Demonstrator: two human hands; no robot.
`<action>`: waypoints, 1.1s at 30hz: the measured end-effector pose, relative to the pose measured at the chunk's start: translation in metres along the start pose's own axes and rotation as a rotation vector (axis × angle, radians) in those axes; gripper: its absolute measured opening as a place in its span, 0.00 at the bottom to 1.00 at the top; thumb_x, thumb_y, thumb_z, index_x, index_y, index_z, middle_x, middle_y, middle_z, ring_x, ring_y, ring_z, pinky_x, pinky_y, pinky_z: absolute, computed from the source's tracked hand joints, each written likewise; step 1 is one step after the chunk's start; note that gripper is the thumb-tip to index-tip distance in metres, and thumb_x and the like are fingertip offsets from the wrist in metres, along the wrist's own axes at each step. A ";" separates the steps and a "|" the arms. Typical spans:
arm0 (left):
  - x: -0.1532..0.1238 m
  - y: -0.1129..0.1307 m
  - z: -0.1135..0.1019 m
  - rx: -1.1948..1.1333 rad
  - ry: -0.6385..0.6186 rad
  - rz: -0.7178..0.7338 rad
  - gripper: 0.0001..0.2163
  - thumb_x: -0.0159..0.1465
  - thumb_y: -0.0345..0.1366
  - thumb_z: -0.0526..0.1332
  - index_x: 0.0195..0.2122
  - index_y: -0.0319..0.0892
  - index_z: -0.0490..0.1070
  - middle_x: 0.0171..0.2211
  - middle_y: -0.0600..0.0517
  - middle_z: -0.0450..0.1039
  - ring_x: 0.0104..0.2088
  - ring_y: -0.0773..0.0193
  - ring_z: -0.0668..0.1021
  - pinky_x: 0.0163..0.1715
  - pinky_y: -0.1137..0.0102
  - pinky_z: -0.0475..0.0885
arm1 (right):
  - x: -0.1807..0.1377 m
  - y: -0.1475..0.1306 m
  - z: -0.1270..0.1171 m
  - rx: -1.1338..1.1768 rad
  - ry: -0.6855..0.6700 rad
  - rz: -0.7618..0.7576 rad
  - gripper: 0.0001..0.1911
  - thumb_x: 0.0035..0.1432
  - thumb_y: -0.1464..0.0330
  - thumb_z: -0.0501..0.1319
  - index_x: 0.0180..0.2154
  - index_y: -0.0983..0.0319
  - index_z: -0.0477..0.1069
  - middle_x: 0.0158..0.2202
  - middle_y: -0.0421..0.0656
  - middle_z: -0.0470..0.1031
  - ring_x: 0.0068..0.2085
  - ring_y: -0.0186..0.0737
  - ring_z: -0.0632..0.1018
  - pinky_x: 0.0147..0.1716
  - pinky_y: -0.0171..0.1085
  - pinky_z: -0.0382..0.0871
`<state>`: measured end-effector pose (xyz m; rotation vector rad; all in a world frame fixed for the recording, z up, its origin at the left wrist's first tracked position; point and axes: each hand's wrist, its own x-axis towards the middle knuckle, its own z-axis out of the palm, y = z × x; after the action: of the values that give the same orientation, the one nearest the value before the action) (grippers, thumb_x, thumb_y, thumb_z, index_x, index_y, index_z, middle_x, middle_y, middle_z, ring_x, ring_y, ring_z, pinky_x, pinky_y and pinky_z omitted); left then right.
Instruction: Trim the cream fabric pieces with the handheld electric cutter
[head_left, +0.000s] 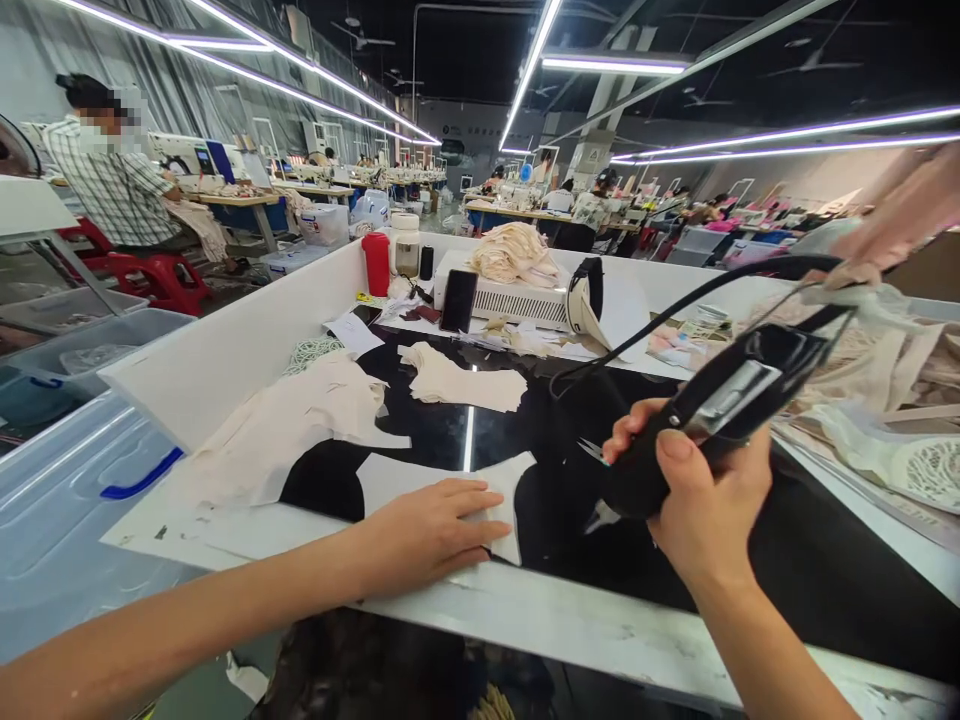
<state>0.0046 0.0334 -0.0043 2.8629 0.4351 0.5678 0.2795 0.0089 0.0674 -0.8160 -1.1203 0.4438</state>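
Observation:
My left hand (439, 525) lies flat, fingers stretched out, on a white curved-edge cut piece (442, 478) near the table's front edge. In my right hand (709, 490) is a black corded handheld tool (720, 400) with a shiny silver panel, lifted above the glossy black work surface (817, 560); its exact kind is unclear. Thin pointed metal tips (592, 450) show beside my right fingertips. Beyond my left hand sits a small stack of cream fabric pieces (465, 378). More cream cut pieces (300, 420) are piled to the left.
A black cable (675, 310) arches over the right side. At the back stand a red cup (376, 265), a phone (458, 300) and a white box (510, 302) topped with cream fabric (514, 253). Lace and fabric (885, 370) heap at right. A co-worker (112, 180) sits far left.

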 end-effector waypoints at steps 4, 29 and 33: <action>0.006 0.002 0.007 -0.039 0.052 0.007 0.09 0.80 0.34 0.59 0.52 0.40 0.79 0.54 0.44 0.81 0.52 0.56 0.83 0.58 0.64 0.78 | -0.025 -0.010 0.020 0.137 -0.024 0.030 0.20 0.58 0.60 0.77 0.44 0.54 0.70 0.32 0.35 0.78 0.24 0.37 0.79 0.20 0.38 0.78; 0.024 0.004 0.015 -0.092 0.040 0.025 0.10 0.79 0.32 0.59 0.41 0.40 0.78 0.42 0.48 0.81 0.44 0.59 0.82 0.48 0.67 0.75 | -0.055 -0.006 0.050 0.217 0.055 0.033 0.24 0.61 0.57 0.75 0.52 0.54 0.68 0.33 0.35 0.77 0.25 0.37 0.77 0.22 0.38 0.76; 0.023 0.004 0.016 -0.094 0.043 0.023 0.10 0.79 0.33 0.59 0.41 0.40 0.78 0.42 0.47 0.82 0.44 0.59 0.82 0.48 0.67 0.75 | -0.056 -0.003 0.049 0.214 0.043 0.032 0.22 0.63 0.59 0.75 0.51 0.53 0.69 0.34 0.35 0.78 0.25 0.36 0.77 0.23 0.38 0.76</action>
<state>0.0328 0.0352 -0.0103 2.7736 0.3726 0.6369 0.2121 -0.0140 0.0450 -0.6533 -1.0020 0.5608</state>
